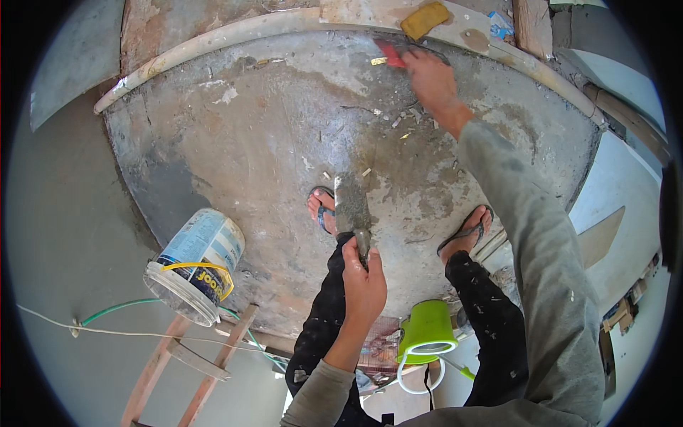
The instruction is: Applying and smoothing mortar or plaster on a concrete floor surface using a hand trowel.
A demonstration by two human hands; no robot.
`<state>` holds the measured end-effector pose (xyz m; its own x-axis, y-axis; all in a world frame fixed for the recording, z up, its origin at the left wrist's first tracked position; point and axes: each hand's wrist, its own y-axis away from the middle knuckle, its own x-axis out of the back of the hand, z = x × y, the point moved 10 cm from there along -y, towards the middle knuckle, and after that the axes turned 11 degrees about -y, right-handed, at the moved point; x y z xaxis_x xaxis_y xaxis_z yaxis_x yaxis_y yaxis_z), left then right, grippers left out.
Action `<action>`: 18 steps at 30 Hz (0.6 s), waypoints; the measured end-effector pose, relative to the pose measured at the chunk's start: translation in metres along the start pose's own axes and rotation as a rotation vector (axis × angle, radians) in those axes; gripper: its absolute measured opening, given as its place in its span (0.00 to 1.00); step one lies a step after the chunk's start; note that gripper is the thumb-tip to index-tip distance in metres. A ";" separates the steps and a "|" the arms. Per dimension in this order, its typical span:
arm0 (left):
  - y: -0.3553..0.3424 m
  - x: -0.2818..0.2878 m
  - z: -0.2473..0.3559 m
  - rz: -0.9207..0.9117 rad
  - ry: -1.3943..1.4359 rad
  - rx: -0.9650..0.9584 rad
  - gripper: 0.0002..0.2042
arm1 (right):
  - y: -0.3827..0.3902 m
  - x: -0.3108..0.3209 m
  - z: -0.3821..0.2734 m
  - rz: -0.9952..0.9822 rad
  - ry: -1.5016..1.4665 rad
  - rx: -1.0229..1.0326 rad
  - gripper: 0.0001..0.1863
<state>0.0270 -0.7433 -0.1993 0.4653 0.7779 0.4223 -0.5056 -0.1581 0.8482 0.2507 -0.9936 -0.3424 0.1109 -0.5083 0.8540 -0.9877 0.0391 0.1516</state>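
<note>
My left hand [364, 288] is closed around the handle of a trowel, low in front of me. The trowel's flat blade [352, 203] points away from me, coated in grey mortar. Far off and right of the middle, my right hand [430, 80] reaches down to the floor. Its fingers are closed on a red flat piece [390, 54] whose exact kind is blurred. A small yellowish scrap [378, 62] lies beside the red piece. Just beyond this hand, a yellow sponge [425, 20] rests on a pale board [356, 13].
A pale pipe [213, 46] curves along the far floor edge. Small debris [405, 117] litters the stained concrete [263, 135]. At left, a bucket [199, 245] with a yellow handle tilts near a wooden ladder [203, 366]. A green bucket [430, 320] is near my right leg.
</note>
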 end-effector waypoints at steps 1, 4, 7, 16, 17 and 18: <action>-0.007 0.002 0.005 -0.009 0.005 -0.004 0.16 | 0.002 -0.010 -0.004 0.000 0.011 -0.002 0.14; -0.024 0.018 0.004 0.026 0.003 -0.072 0.19 | 0.030 -0.059 -0.032 -0.131 0.139 0.096 0.13; -0.042 0.035 -0.015 0.108 -0.104 -0.045 0.22 | 0.062 -0.034 -0.033 -0.004 -0.273 -0.054 0.13; -0.184 0.032 -0.041 0.544 -0.541 -0.088 0.24 | 0.214 0.007 0.272 0.230 -0.861 -0.861 0.19; -0.203 0.021 -0.043 0.537 -0.550 -0.039 0.25 | 0.200 -0.007 0.271 0.189 -0.877 -0.763 0.19; -0.219 0.012 -0.048 0.529 -0.568 0.013 0.25 | 0.179 -0.030 0.258 0.145 -0.900 -0.672 0.19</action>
<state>0.1088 -0.6705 -0.3953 0.4670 0.1662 0.8685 -0.7575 -0.4315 0.4899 0.0421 -1.1929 -0.4693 -0.3880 -0.8848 0.2581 -0.6948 0.4648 0.5487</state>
